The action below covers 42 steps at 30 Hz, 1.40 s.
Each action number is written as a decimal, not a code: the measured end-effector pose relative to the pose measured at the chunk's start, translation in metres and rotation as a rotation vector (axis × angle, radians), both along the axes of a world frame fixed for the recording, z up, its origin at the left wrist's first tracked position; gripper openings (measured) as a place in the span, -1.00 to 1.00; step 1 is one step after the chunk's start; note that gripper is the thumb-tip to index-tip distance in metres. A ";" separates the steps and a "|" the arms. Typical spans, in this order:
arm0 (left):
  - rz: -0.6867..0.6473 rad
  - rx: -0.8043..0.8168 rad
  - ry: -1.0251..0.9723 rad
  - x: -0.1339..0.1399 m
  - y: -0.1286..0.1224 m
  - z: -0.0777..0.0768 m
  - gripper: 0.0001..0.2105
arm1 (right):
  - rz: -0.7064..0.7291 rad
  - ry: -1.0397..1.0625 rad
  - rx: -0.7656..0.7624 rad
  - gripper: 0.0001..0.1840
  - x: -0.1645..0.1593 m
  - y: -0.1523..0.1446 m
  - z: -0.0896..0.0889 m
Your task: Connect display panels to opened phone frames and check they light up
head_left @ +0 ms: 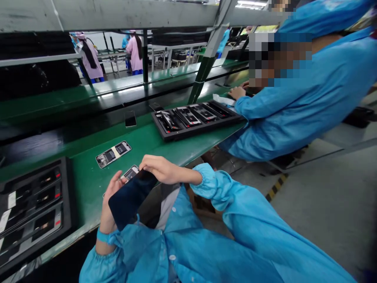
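Observation:
A dark, glossy phone screen panel [132, 198] is tilted in front of my body, above the bench's front edge. My right hand [160, 169] pinches its upper right corner between thumb and fingers. Along its left side, my left hand [109, 198] supports it, fingers pointing up and partly hidden behind it. Just behind the panel shows part of an opened phone body [130, 172]; the panel and my left hand cover the rest. Farther back on the bench lies another opened phone body [113, 154] with a pale strip across its middle.
A black tray [68, 196] with phone parts stands at the left. Another tray [176, 136] holding several phone parts sits at the back right of the green bench [150, 147]. A dark phone [130, 118] lies behind. A co-worker in blue [294, 106] sits at the right.

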<state>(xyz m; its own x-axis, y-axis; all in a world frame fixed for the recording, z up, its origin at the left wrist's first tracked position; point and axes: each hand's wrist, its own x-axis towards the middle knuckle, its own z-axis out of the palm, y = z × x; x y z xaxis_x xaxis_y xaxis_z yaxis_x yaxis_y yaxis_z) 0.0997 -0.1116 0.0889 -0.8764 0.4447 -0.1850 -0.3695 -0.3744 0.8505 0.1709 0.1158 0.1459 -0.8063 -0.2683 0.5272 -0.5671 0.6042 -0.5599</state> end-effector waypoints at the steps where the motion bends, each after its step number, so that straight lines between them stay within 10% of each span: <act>1: 0.087 -0.013 0.010 -0.003 -0.004 0.001 -0.38 | -0.019 -0.038 0.012 -0.62 -0.004 0.007 -0.003; 5: 0.273 -0.161 0.167 -0.011 -0.021 -0.006 -0.34 | -0.149 -0.173 0.112 -0.68 -0.023 0.037 -0.025; 10: 0.077 -0.594 0.449 -0.019 -0.034 -0.019 -0.54 | -0.302 -0.232 0.214 -0.79 -0.053 0.072 -0.053; 16: 0.011 -0.851 0.672 -0.016 -0.021 0.004 -0.81 | -0.281 -0.239 0.224 -0.74 -0.054 0.061 -0.065; 28: -0.107 -0.642 0.619 -0.053 -0.032 -0.011 -0.79 | 0.037 -0.106 0.210 -0.53 -0.079 -0.022 -0.086; 35: 0.038 -0.859 0.916 -0.039 -0.070 -0.021 -0.60 | 0.145 -0.099 0.171 -0.63 -0.089 -0.016 -0.084; 42: -0.179 -1.053 1.162 -0.026 -0.095 -0.046 -0.13 | 0.192 -0.159 0.272 -0.63 -0.096 -0.015 -0.083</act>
